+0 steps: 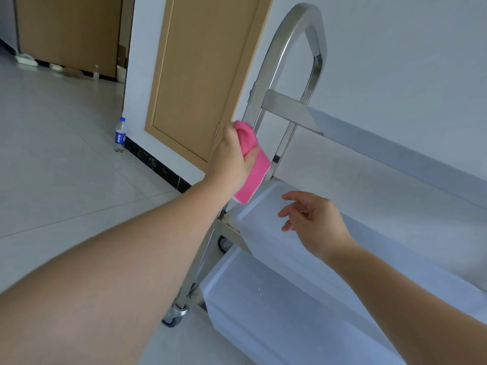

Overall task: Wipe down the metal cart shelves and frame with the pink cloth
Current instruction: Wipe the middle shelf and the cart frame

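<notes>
Obs: the left hand (232, 159) is gripping the pink cloth (251, 164), fingers curled round its bunched upper part, and is holding it against the near upright of the metal cart (279, 61) frame, below the curved handle. The cloth's lower flap is hanging loose, just above the corner of the middle shelf (263, 206).

The right hand (313, 222) is hovering over that shelf with fingers relaxed and slightly spread, holding nothing; whether the fingertips are touching the surface cannot be told.

Step in hand (judgement): the frame upright at the handle end is being wiped, with the cloth roughly midway between the top crossbar and the middle shelf. 2 white shelves are showing below the top tray (395, 143); a caster (172, 314) is sitting on the tiled floor.

Next move (judgement): the cloth is needing to travel along the post, wrapped round it so the far side is also covered, then across the shelf corner. The free hand is likely needing to steady the cart, since it is on wheels.

Background: a bottle (120, 135) is standing by the wall, well apart from the cart.
</notes>
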